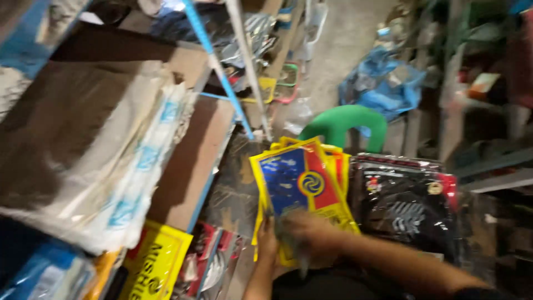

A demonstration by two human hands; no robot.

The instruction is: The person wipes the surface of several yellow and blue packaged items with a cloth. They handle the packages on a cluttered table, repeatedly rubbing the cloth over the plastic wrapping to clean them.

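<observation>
Holding a fanned stack of yellow-bordered packets at its lower edge, both hands are engaged and nothing from the stack appears set down yet; sorting seems barely begun, by my judgement. The left hand has its fingers closed on the bottom left corner. The right hand lies across the packets' lower front (motion blur hides its finger spread, so I cannot tell). Black plastic-wrapped packs sit just beside, to the right.
</observation>
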